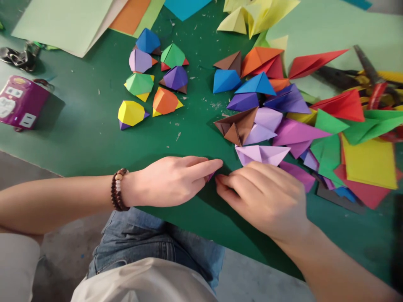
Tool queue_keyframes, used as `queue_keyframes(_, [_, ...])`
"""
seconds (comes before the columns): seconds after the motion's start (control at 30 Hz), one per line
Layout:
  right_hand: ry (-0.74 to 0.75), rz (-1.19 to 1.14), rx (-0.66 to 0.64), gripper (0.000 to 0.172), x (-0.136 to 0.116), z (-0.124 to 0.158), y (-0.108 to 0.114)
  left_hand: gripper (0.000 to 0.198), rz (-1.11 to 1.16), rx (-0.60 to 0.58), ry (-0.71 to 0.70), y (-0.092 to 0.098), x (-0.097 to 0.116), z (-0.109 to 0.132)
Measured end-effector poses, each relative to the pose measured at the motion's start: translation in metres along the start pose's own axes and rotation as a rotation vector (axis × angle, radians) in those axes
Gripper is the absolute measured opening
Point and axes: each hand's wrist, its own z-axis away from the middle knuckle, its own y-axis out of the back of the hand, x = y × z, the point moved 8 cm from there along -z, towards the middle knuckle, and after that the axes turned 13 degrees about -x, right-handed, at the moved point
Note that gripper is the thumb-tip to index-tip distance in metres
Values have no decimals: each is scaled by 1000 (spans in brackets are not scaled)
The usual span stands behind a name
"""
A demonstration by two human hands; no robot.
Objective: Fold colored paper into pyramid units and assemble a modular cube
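My left hand point(171, 179), a beaded bracelet on its wrist, rests low over the green table near its front edge. Its fingers are closed on a small purple folded paper piece point(210, 176), and most of that piece is hidden under them. Just to the right, my right hand point(262, 197) is closed in a pinch, its fingertips almost touching the left ones. What it pinches, if anything, cannot be seen. Beyond the right hand lies a lilac folded paper piece point(262, 154), beside a brown folded one point(237, 126).
Several two-coloured folded paper units, including a yellow one point(130, 113), stand at the left middle. A pile of folded paper point(327, 151) spreads right, with scissors point(376, 90) and pliers point(335, 77) behind. A purple box-shaped object point(23, 102) sits left; paper sheets point(63, 23) lie behind.
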Motion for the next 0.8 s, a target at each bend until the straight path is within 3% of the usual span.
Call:
queue_keyframes(0.43, [53, 49, -36, 31, -19, -3, -6, 28, 10, -10, -6, 2, 1, 0])
queue_keyframes(0.63, [-35, -163, -40, 20, 3, -1, -4, 28, 39, 16, 19, 2, -1, 0])
queue_keyframes(0.8, [-55, -96, -23, 23, 9, -3, -4, 29, 36, 47, 15, 4, -1, 0])
